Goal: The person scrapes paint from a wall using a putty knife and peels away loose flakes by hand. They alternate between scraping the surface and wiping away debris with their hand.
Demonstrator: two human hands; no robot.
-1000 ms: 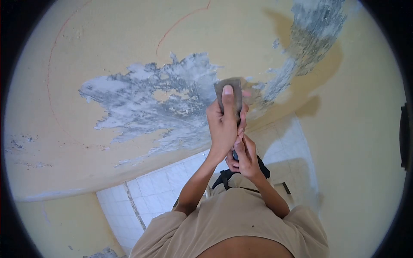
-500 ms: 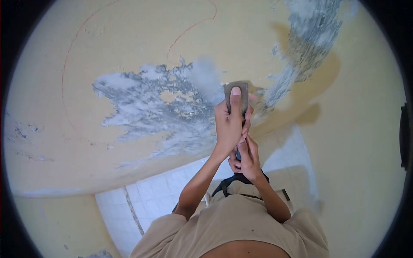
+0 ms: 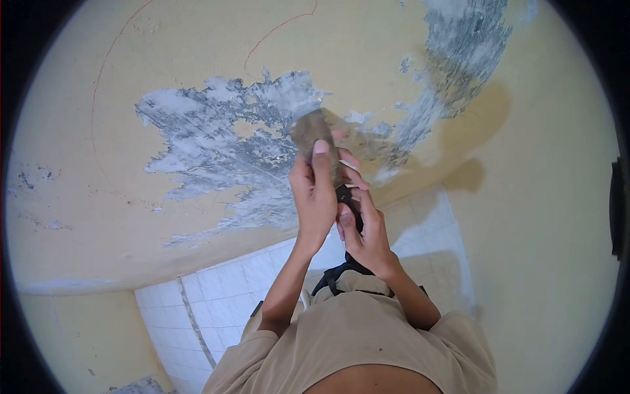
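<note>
**Scraper held flat to the wall, both hands on it**

I see the scraper (image 3: 315,131) lying flat against the yellow wall (image 3: 197,59), with its blade at the right edge of a big bare patch (image 3: 216,144). The blade is broad and dull grey-brown, dusty, and widest at its top edge. A narrow dark handle runs down from it, and the hands mostly hide it.

The left hand (image 3: 314,197) is wrapped round the neck of the scraper. Its forefinger lies straight up the back of the blade and presses it to the wall. The right hand (image 3: 366,230) sits just below, closed round the dark handle and touching the left hand.

The patch is grey and white, rough, with ragged edges and small islands of yellow paint inside it. A second grey strip (image 3: 459,52) climbs toward the upper right. A thin red line (image 3: 275,29) curves across the paint above the patch.

Below the wall I see a white tiled floor (image 3: 223,295). At the bottom of the view is the person's beige shirt (image 3: 367,341), with a black strap (image 3: 331,279) just above it.
</note>
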